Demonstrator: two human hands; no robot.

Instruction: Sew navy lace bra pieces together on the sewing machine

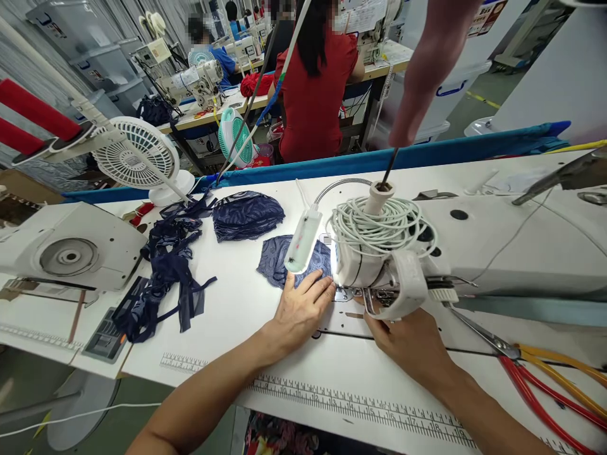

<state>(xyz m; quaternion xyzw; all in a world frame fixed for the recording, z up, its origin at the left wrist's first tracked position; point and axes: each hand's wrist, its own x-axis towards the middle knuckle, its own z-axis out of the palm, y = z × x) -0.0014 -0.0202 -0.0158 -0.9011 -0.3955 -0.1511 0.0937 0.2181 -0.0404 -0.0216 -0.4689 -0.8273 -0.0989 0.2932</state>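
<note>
- The left hand (303,309) is resting palm-down, fingers outstretched and touching the blue fabric piece (274,260).
- That piece is lying between the near and far edges of the white surface (237,300), beside the sewing machine (474,246).
- The right hand (411,344) is sitting partly hidden by the machine; I cannot tell its grip.
- A darker piece (247,216) is lying nearer the far edge.

Dark blue fabric piece (272,260), slightly rumpled, spread on the white table (232,309)
</note>
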